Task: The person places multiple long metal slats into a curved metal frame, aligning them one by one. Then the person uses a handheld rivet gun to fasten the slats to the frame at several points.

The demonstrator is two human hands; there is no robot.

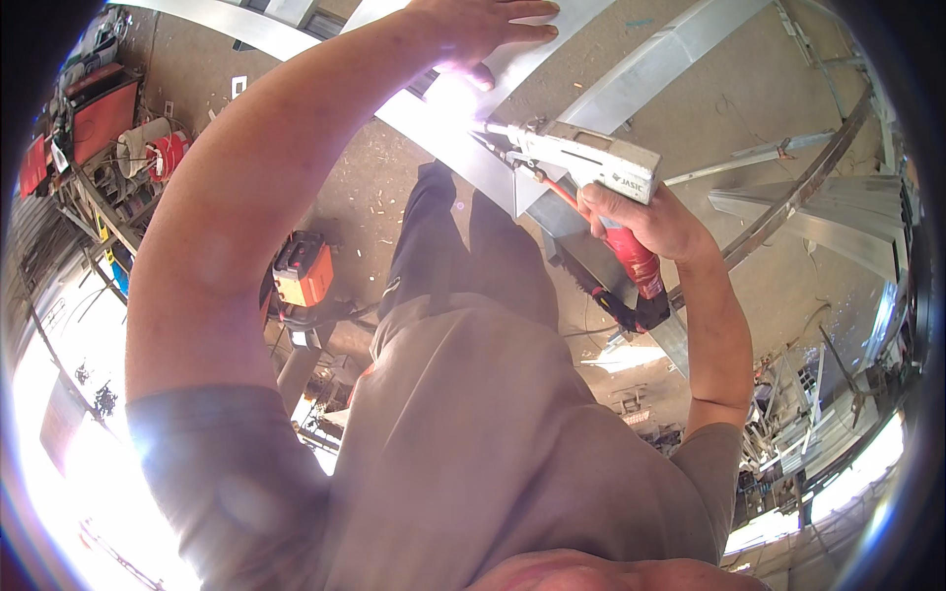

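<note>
My right hand (pixel 650 222) is closed round the red handle of a welding gun (pixel 591 158) with a white body. Its nozzle points left at the joint of a pale metal frame (pixel 488 177), where a bright white-violet glow hides the seam. A red-orange line runs along the gun's underside. Just beyond the glow, my left hand (pixel 483 30) is stretched out over the frame with its fingers apart. Its thumb comes down close to the light, and the picture cuts off part of the hand. Whether the palm rests on the metal I cannot tell.
Another pale metal bar (pixel 680 59) crosses at the upper right. An orange and black box-shaped machine (pixel 304 271) stands left of my legs. A cluttered rack with a red spool (pixel 168 156) is at far left. Grey metal profiles (pixel 838 212) lie at right.
</note>
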